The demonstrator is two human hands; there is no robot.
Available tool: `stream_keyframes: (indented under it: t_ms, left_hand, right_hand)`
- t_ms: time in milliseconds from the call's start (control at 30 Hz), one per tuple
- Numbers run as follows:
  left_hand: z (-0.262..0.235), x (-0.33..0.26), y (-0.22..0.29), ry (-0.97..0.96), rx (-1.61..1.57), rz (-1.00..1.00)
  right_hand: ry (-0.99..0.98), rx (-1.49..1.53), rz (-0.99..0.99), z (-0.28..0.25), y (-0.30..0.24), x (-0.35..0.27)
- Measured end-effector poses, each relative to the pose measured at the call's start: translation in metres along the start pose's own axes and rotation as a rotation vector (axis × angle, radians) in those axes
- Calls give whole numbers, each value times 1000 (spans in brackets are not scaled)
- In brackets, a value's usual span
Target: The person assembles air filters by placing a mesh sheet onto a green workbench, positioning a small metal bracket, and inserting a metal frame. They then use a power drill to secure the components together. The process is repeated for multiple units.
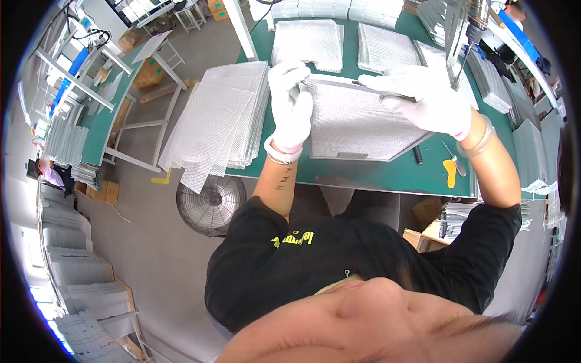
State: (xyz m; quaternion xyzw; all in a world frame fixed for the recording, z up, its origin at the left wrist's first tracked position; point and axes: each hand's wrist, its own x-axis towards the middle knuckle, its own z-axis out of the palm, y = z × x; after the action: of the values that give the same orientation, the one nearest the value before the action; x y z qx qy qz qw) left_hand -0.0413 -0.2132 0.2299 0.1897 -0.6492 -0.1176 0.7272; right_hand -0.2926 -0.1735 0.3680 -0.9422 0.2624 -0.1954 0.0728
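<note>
A framed silver mesh panel (363, 124) lies on the green table in front of me, a small grey patch on its near edge. My left hand (289, 109), in a white glove, is closed at the panel's far left corner, its fingers curled. Across the far right part reaches my right hand (426, 100), also gloved, pinching the far edge between fingers and thumb. Part of the right side is covered by that hand. Just right of the panel are a short black rod (418, 155) and a yellow-handled tool (449, 173).
Loose mesh sheets (212, 115) are stacked at the table's left, overhanging its edge. More mesh stacks (307, 45) stand at the back. A drill-like tool (477, 24) hangs at the back right. On the floor is a round fan (211, 204); a second green table (112, 115) stands left.
</note>
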Motion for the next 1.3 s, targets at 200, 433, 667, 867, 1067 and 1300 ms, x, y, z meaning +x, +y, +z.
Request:
stream_keyframes:
  t_ms: [200, 433, 667, 867, 1067, 1300]
  left_hand:
    - [5, -10, -3, 5, -181, -100]
    - [-6, -8, 18, 15, -205, -333]
    - [-1, -12, 19, 34, -111, -214]
    - [-1, -17, 13, 31, -295, -244]
    - [6, -19, 2, 21, -299, -117]
    - [1, -26, 1, -19, -10, -184]
  right_hand:
    - [17, -61, -14, 2, -2, -2]
    - [19, -7, -52, 3, 2, -2]
    - [-41, -32, -137, 19, 3, 43]
    - [-52, 50, -212, 47, 32, 55]
    - [-91, -165, -68, 45, 6, 61]
    - [156, -321, -185, 27, -4, 37]
